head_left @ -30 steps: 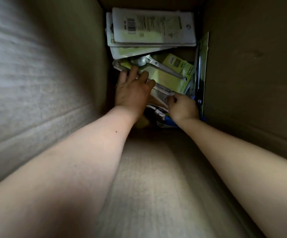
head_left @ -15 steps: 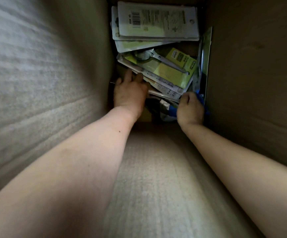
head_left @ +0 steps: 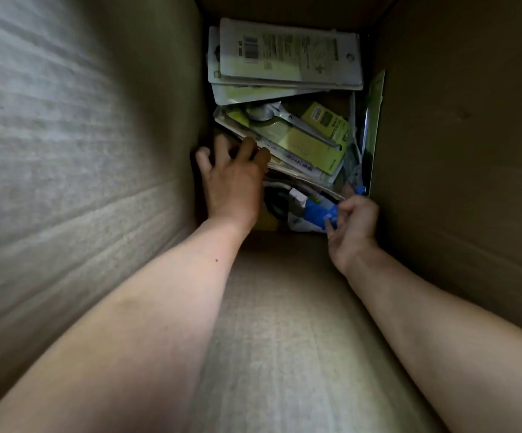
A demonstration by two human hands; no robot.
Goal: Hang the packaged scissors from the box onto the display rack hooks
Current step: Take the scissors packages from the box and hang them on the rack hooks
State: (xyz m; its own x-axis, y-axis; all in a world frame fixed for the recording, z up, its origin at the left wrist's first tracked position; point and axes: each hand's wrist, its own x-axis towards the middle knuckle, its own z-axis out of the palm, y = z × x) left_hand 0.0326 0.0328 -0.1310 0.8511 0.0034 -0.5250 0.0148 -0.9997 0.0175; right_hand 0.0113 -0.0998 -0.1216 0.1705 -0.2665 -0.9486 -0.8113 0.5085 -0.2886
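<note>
Both bare forearms are reaching down into a tall brown cardboard box [head_left: 66, 182], running along its near wall toward the bottom. The left hand [head_left: 231, 185] is lying back-up by the left wall with its fingers spread apart. Half a second ago they were lying closer together. The fingertips are now touching the lower edge of a tilted, clear-fronted yellow-green scissors pack [head_left: 303, 142], and the hand is not closing around it. The right hand [head_left: 355, 226] is turning over. Half a second ago its back was facing up over the blue item, and now its palm side is showing, with the fingers loosely curled. Its fingertips are meeting the end of a crumpled blue-and-white packet [head_left: 314, 212] lying at the near edge of the pile. Whether they are pinching it or only touching it cannot be told in this dim light. The yellow-green scissors pack is leaning on flatter packs beneath it, with metal blades showing through its front, and it sits much where it did a moment ago. Beyond it, against the far wall, a stack of white-backed packs [head_left: 288, 54] with a barcode on the top one is lying flat. A thin pack [head_left: 374, 110] is standing on edge along the right wall.
</note>
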